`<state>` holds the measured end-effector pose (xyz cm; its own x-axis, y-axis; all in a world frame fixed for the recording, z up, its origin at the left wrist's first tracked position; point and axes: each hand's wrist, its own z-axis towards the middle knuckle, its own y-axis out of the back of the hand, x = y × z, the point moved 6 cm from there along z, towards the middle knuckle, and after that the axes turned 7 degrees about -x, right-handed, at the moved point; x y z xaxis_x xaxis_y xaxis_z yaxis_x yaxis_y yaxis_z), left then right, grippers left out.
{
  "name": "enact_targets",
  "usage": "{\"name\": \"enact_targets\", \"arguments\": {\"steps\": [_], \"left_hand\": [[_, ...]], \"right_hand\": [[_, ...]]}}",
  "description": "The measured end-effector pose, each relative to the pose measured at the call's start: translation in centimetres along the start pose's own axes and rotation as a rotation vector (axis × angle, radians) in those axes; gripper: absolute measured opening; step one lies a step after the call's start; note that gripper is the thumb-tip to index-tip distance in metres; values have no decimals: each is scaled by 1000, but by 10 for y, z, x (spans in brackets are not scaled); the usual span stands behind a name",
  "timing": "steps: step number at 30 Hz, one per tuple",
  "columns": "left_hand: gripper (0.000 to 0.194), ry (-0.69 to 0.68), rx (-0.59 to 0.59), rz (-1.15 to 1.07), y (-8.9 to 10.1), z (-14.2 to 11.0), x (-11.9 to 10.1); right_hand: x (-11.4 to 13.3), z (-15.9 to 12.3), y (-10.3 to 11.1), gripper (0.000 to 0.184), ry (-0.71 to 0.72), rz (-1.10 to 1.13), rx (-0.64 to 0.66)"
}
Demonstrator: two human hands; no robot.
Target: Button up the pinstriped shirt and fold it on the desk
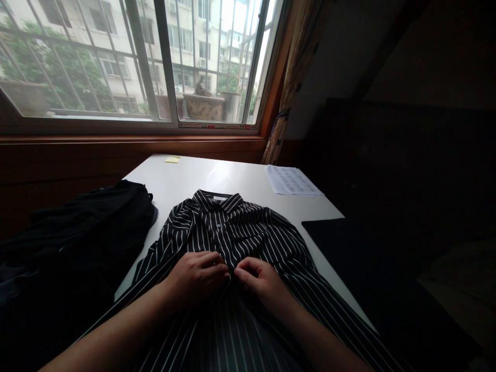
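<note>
Black woven cloth with narrow white stripes: one collared button-up shirt [251, 232], spread front-up on a white tabletop [217, 173], its pointed collar [205, 200] at the far end, sleeves splayed to both sides. Pale round button [218, 225] below the collar. Left hand [201, 271]: fingers curled together, tips gripping the shirt's front placket [222, 240]. Right hand [261, 279]: thumb and forefinger pinched on the same edge, just beside. Step, as judged: fingertip work at the placket; whether fastening or unfastening, cannot tell. The next move calls for a fine pinch, the cloth seeming thin, soft and easily rumpled. Left of the shirt: slumped black fabric bundle [96, 217]. Beyond it: yellow sticky notes [172, 159]. Beyond, right: flat printed sheets [292, 181].
</note>
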<state>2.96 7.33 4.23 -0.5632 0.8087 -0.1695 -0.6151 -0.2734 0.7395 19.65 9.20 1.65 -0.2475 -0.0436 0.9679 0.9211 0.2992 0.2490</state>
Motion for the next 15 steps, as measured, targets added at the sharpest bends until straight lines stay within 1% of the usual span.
{"name": "enact_targets", "arguments": {"steps": [5,7,10,15], "left_hand": [[13,55,-10,-39,-3,-1,6],[16,50,6,-56,-6,-2,6],[18,31,61,-75,-10,-3,4],[14,50,52,-110,-11,-2,5]], "right_hand": [[4,1,1,20,28,-47,-12],[6,1,2,19,56,-83,-17],[9,1,1,20,118,-137,-5],[12,0,1,20,162,-174,2]]}}
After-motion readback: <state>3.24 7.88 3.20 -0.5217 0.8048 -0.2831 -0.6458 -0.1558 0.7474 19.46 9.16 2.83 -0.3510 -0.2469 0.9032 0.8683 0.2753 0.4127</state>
